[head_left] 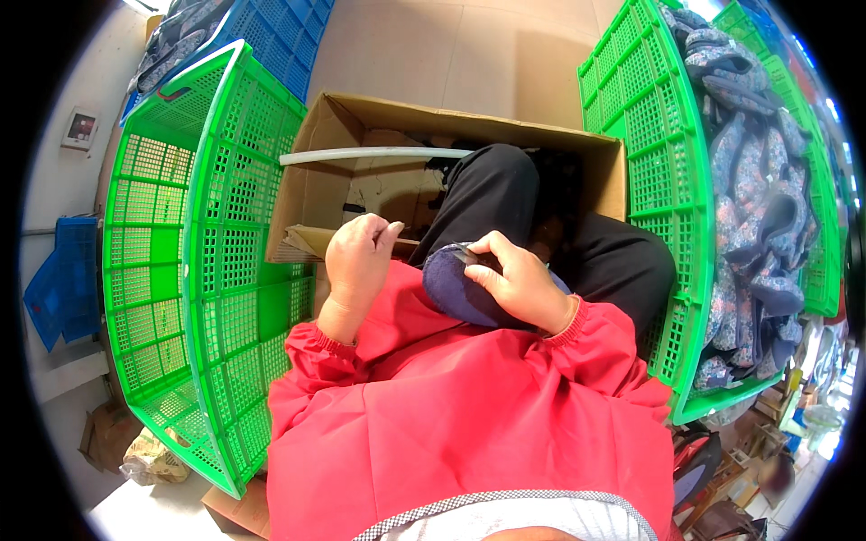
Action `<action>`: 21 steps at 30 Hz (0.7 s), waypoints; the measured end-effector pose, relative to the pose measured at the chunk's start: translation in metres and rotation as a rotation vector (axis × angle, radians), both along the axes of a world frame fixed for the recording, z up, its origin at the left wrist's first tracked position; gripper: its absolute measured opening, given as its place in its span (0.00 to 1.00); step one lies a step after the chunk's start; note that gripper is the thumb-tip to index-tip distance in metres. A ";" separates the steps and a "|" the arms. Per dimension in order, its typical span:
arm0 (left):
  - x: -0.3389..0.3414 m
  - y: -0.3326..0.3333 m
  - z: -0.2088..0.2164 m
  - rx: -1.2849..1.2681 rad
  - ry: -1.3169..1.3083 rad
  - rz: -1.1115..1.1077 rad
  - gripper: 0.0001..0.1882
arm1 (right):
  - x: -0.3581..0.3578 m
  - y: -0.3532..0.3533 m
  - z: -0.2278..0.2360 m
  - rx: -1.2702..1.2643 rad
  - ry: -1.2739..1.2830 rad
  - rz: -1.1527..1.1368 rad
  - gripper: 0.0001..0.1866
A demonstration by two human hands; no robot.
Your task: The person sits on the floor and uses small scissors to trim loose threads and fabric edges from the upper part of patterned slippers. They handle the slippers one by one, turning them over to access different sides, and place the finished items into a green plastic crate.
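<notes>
My right hand (521, 284) pinches the top edge of a navy blue, fuzzy, rounded piece (454, 287), which looks like a slipper. It rests against my lap, its lower part partly covered by the hand. Something small and dark shows at the right thumb and forefinger; I cannot tell what it is. To the left and apart from the piece, my left hand (359, 263) is raised with its fingers curled and thumb pressed to the forefinger. Whether a thin thing sits in that pinch cannot be seen.
A cardboard box (311, 194) stands around my knees, with a white curved strip (370, 154) across it. At left is a green crate (236, 270), with a blue crate (280, 41) behind. Another green crate (663, 171) at right holds many floral, grey-lined slipper-like pieces (753, 198).
</notes>
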State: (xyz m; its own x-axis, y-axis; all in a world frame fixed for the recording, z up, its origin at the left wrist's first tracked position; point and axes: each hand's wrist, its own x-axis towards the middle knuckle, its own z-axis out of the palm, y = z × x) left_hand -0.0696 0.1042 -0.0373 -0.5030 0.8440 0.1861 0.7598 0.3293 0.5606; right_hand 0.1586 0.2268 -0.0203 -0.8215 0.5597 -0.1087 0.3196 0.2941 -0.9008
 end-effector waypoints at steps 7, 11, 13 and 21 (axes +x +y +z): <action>0.018 -0.001 0.018 -0.004 -0.065 -0.482 0.32 | 0.037 -0.023 -0.019 -0.503 0.246 0.091 0.18; 0.028 0.002 0.007 0.069 -0.186 -0.697 0.30 | 0.047 -0.021 -0.003 -0.608 0.312 0.233 0.22; 0.033 0.008 0.006 0.157 -0.296 -0.722 0.28 | 0.057 -0.016 -0.008 -0.531 0.336 0.269 0.24; 0.046 0.033 0.025 0.519 -1.259 -0.579 0.21 | 0.103 0.017 0.023 -0.483 0.673 -0.517 0.05</action>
